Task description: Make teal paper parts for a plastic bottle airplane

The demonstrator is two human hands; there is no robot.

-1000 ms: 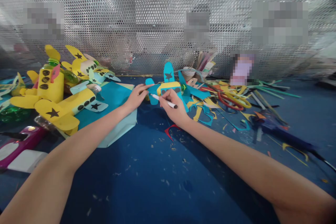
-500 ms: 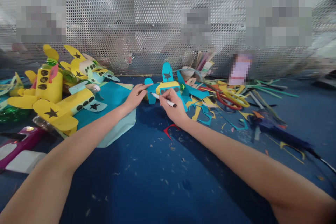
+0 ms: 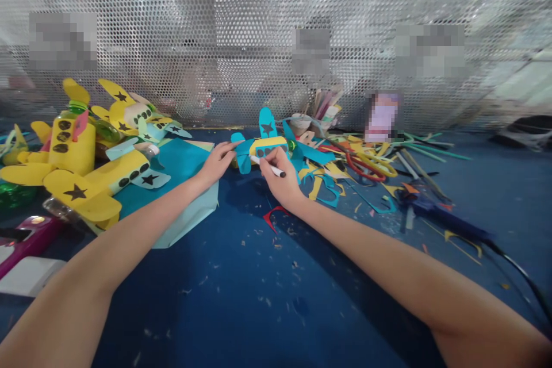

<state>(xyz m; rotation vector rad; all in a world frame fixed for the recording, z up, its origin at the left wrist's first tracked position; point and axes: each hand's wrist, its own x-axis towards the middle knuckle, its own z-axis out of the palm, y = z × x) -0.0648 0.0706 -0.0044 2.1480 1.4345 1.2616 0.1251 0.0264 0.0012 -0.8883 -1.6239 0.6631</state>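
A toy airplane with a yellow body, blue paper wings and dark oval windows stands on the blue table. A black star marks its raised wing. My left hand holds the plane's blue tail with its fingertips. In my right hand is a white marker, held like a pen, black end toward me. Its tip is at the blue tail end; whether it touches cannot be made out. My right fingers cover part of the plane's near side.
Several finished yellow toy planes crowd the left, beside blue paper sheets. Paper scraps, red-and-yellow scissors handles and a dark blue glue gun with a cord lie right. A perforated metal screen stands behind.
The whole view has shifted slightly, so things appear a little further left and lower. The marker tip has moved a little to the right along the plane's tail; both hands keep their hold.
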